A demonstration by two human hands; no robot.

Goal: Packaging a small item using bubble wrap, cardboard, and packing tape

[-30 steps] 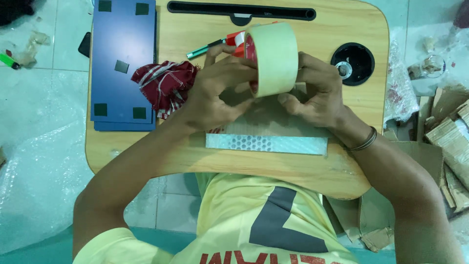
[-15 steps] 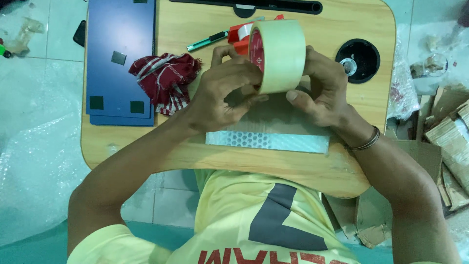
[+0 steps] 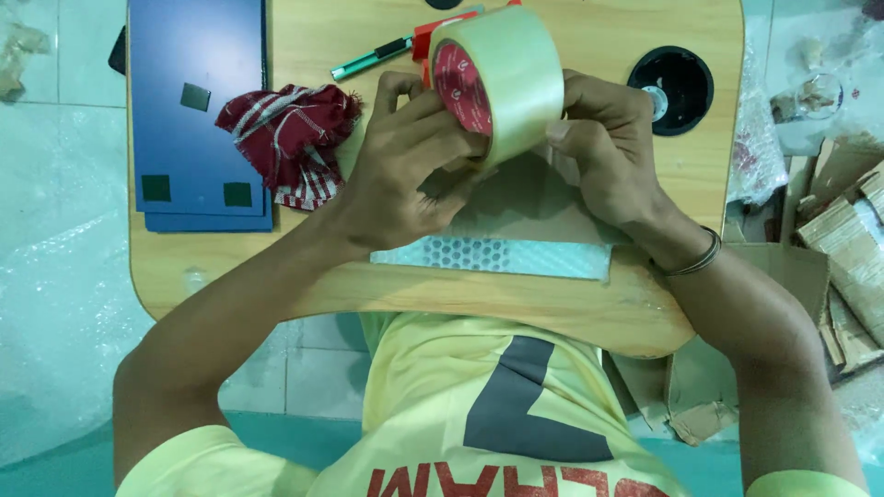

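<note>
Both hands are gripping a roll of clear packing tape above a wooden lap desk: left hand pinching its red core, right hand clasping the rim (a red checked cloth lying alongside).

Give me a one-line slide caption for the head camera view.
Both hands, left hand and right hand, hold a roll of clear packing tape above a wooden lap desk.

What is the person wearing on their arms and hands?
Both arms are bare up to short pale yellow sleeves. The right wrist wears a thin metal bangle. The left hand and right hand have no gloves, and no rings show. The shirt is pale yellow with grey and red print.
</note>
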